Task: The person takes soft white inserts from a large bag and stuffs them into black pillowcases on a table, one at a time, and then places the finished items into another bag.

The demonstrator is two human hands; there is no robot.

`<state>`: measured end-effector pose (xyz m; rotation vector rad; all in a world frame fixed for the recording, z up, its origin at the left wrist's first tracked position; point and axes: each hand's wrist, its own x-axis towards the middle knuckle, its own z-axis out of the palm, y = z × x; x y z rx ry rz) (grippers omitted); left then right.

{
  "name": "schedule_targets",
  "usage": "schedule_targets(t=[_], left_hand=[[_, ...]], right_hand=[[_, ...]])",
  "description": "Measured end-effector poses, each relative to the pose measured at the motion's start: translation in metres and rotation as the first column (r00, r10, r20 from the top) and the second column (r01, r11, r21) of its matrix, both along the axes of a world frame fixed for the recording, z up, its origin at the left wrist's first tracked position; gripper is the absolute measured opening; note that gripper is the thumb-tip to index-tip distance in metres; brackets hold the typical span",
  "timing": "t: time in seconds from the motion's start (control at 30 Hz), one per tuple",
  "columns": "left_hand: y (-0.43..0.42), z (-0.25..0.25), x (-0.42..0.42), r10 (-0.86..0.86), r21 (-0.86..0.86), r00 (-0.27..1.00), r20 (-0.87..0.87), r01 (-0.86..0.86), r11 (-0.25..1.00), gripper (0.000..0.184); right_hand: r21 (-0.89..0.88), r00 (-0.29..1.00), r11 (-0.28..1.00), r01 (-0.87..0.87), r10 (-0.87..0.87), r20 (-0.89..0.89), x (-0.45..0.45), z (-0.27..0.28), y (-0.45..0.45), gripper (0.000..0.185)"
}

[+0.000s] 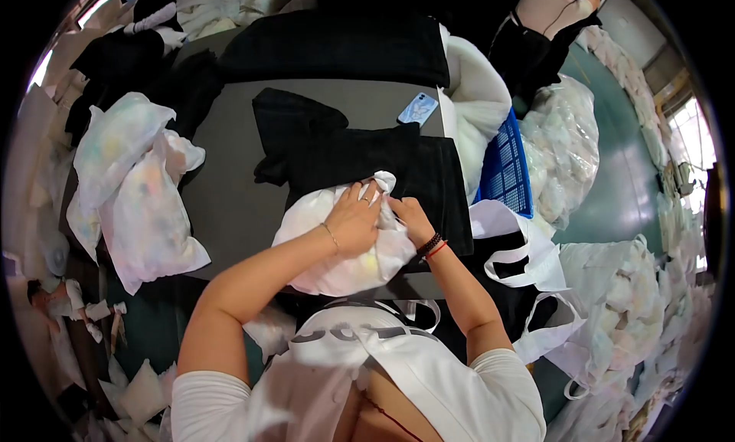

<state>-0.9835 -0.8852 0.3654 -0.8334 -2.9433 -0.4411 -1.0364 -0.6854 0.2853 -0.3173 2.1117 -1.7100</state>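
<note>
A stuffed white bag (pixel 329 270) with faint coloured contents lies at the table's near edge, partly over black cloth (pixel 360 151). My left hand (pixel 357 221) rests on top of the bag, its fingers pressed into the gathered white material near the bag's twisted top. Just to the right, my right hand (pixel 412 221) is closed on the bag's edge, with the fingertips partly hidden. Beyond the cloth, a blue phone (pixel 418 109) lies on the grey table (pixel 222 158).
Two filled white bags (pixel 149 212) lie on the left. A black fabric roll (pixel 329 50) spans the back. On the right are a blue crate (pixel 505 166), white padding (pixel 471 82) and a clear sack (pixel 563 143). Other people (pixel 547 13) are at the back.
</note>
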Motion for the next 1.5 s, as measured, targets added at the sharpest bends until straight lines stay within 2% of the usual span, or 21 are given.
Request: schedule_targets(t=[0.03,0.1,0.23,0.43,0.5,0.57,0.67,0.73,0.8,0.83,0.87,0.97,1.0,1.1,1.17,1.2,1.23,1.27,1.4,1.43,1.5], left_hand=[[-0.003,-0.009,-0.005,-0.023,-0.013,0.999,-0.028,0.023,1.0,0.065],[0.001,-0.014,-0.014,-0.025,-0.18,0.999,-0.048,0.016,0.984,0.065],[0.018,-0.009,-0.044,-0.077,-0.607,0.982,0.171,0.166,0.777,0.054],[0.012,-0.037,-0.039,0.037,-0.39,0.973,0.227,0.056,0.919,0.05],[-0.003,-0.023,0.003,-0.101,0.122,0.995,-0.002,0.101,0.987,0.057],[-0.001,-0.031,0.021,-0.139,0.211,0.989,-0.048,0.146,0.967,0.062],[0.011,-0.036,0.036,-0.17,0.308,0.983,-0.066,0.182,0.934,0.069],[0.017,-0.033,0.032,-0.178,0.306,0.984,-0.024,0.177,0.935,0.071],[0.015,-0.034,0.038,-0.159,0.277,0.987,-0.007,0.154,0.948,0.071],[0.012,-0.035,0.043,-0.14,0.244,0.99,0.014,0.133,0.961,0.07],[0.005,-0.034,0.052,-0.133,0.242,0.991,0.014,0.126,0.962,0.07],[-0.035,-0.025,0.071,-0.164,0.235,0.971,0.173,0.121,0.964,0.069],[-0.052,-0.023,0.084,0.058,0.237,0.993,0.099,-0.08,0.968,0.07],[-0.111,-0.052,0.103,0.655,0.439,0.755,-0.041,-0.575,0.69,0.072],[-0.142,-0.07,0.11,0.84,0.561,0.5,0.212,-0.766,0.315,0.071],[-0.151,-0.077,0.113,0.843,0.565,0.495,0.211,-0.766,0.308,0.071],[-0.159,-0.082,0.112,0.511,0.625,0.535,0.673,-0.781,-0.006,0.072],[-0.164,-0.083,0.111,-0.031,0.496,0.526,0.85,-0.818,-0.293,0.073],[-0.118,-0.073,0.09,0.034,0.623,0.67,0.741,-0.668,-0.407,0.062],[-0.111,-0.074,0.085,0.031,0.621,0.67,0.742,-0.669,-0.408,0.062],[-0.095,-0.074,0.072,0.427,0.772,0.795,0.43,-0.569,0.282,0.057]], right_hand=[[0.133,0.991,0.99,0.038,-0.055,0.121,0.014,0.035,-0.008,0.044],[0.282,0.98,0.958,-0.043,0.095,-0.173,0.035,0.049,-0.013,0.044],[0.355,0.943,0.933,-0.062,0.171,-0.285,0.076,0.075,-0.02,0.04],[0.225,0.85,0.974,-0.017,0.133,-0.51,0.084,0.059,0.01,0.046],[0.592,0.869,0.766,-0.251,0.448,-0.211,0.083,0.078,0.027,0.016],[0.47,0.979,0.876,-0.109,0.178,-0.104,0.061,0.096,0.038,0.029],[0.241,0.714,0.927,0.287,-0.04,-0.699,0.019,0.158,0.019,0.022],[0.12,0.472,0.903,0.413,-0.1,-0.876,-0.012,0.166,-0.003,0.038],[0.253,0.323,0.795,0.551,0.077,-0.943,-0.035,0.111,-0.034,0.053],[0.664,0.597,0.581,0.47,0.345,-0.724,-0.04,0.069,-0.056,0.064],[0.636,0.581,0.654,0.409,0.352,-0.734,-0.041,-0.033,-0.049,0.071],[0.61,0.552,0.651,0.452,0.333,-0.764,-0.057,-0.043,-0.05,0.07],[0.601,0.549,0.669,0.437,0.331,-0.767,-0.056,-0.034,-0.047,0.068],[0.558,0.6,0.759,0.336,0.284,-0.748,-0.05,-0.007,-0.035,0.058],[0.416,0.597,0.88,0.228,0.211,-0.774,-0.036,0.02,-0.012,0.054],[0.4,0.56,0.886,0.236,0.212,-0.801,-0.019,0.039,0.0,0.056],[0.46,0.561,0.856,0.234,0.268,-0.783,-0.001,0.048,0.019,0.065],[0.538,0.572,0.821,0.19,0.353,-0.741,0.02,0.055,0.035,0.072],[0.709,0.544,0.704,-0.053,0.615,-0.57,0.091,0.025,0.055,0.07],[0.684,0.483,0.73,0.003,0.598,-0.64,0.094,0.003,0.048,0.068],[0.531,0.372,0.833,0.157,0.448,-0.813,0.065,0.021,0.005,0.061]])
